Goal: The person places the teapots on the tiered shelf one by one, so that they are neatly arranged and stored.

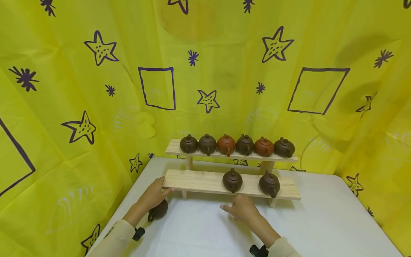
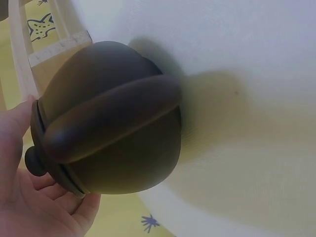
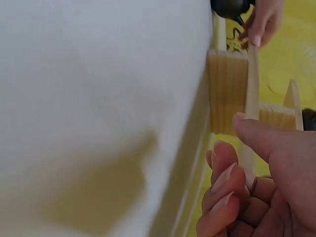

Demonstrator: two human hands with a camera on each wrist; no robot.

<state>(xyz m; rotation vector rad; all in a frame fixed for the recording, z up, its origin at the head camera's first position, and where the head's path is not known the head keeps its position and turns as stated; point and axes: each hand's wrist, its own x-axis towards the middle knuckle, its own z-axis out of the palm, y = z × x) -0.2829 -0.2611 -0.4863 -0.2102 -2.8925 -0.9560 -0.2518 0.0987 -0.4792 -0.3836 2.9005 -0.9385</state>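
My left hand (image 1: 153,194) holds the left end of the lower plank of a two-tier wooden shelf (image 1: 192,180), its thumb along the front edge. On the table just below that wrist stands a dark brown teapot (image 1: 158,210); its handle and round body fill much of the left wrist view (image 2: 113,118). My right hand (image 1: 244,208) is in front of the lower plank, thumb extended and fingers loosely curled, with nothing in it. Behind it on that plank sit two dark teapots, one near the middle (image 1: 232,181) and one farther right (image 1: 269,184).
Several teapots line the upper plank (image 1: 174,147), dark ones plus two reddish ones, the left (image 1: 226,144) and the right (image 1: 264,146). Under everything is a white tabletop (image 1: 337,221). A yellow patterned curtain (image 1: 224,43) encloses the back and sides.
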